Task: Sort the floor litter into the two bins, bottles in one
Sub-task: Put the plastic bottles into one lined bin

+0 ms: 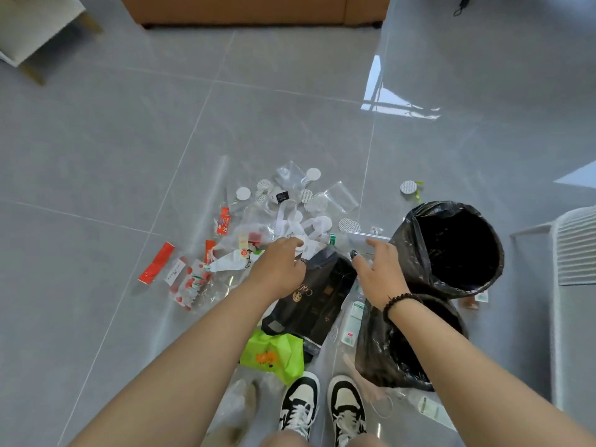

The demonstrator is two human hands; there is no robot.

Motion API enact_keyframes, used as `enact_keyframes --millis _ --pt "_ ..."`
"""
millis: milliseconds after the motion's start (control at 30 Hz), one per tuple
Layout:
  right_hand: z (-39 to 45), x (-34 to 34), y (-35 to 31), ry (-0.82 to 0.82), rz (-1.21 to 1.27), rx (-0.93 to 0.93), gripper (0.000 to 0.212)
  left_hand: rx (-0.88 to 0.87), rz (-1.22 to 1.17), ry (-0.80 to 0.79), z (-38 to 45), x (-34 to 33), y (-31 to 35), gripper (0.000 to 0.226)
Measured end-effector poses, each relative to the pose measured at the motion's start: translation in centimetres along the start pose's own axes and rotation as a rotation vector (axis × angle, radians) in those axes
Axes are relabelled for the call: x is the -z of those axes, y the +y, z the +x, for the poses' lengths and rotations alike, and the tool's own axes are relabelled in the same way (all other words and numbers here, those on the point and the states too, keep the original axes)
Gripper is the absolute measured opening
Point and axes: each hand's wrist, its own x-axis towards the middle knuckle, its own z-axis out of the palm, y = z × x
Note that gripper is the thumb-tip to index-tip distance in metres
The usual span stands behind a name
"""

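Litter lies spread over the grey tiles: red wrappers point(156, 262), white round discs point(312, 174), clear bags point(342, 196), a black coffee bag point(317, 295) and a green bag point(274, 353). Clear bottles with green-white labels lie beside the near bin point(353, 321) and at my right foot point(430, 411). Two bins with black liners stand on the right, a far one point(416, 240) and a near one point(377, 359) partly hidden by my right arm. My left hand point(277, 266) curls its fingers onto a white plastic bag point(311, 245). My right hand point(379, 269) holds a clear plastic packet point(361, 237) next to the far bin's rim.
A brown sofa base point(251, 11) runs along the far side, and a white stool point(35, 30) stands far left. A white ribbed appliance point(574, 246) stands right of the bins. My two shoes point(322, 404) are just behind the litter. A dark strap point(461, 4) hangs top right.
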Motion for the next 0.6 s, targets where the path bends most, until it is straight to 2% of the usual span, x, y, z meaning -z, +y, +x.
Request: enact_keyframes --millis 133,300,500,600 --pt "5.4 -5.8 3.1 -0.009 -0.059 0.044 0.052 0.035 -0.065 0.033 5.5 -3.6 -5.0 0.043" --pt "9.0 -14.0 10.1 -0.138 -0.289 0.226 0.058 0.084 -0.141 0.086 11.1 -8.9 -10.9 0.044" --pt "14.8 -21.6 14.5 -0.179 -0.237 0.184 0.052 0.175 -0.250 0.125 15.6 -16.5 -17.2 0.040" --pt "16.1 -24.6 15.7 -0.225 -0.267 0.232 0.048 0.191 -0.278 0.068 16.4 -19.8 -19.3 0.039"
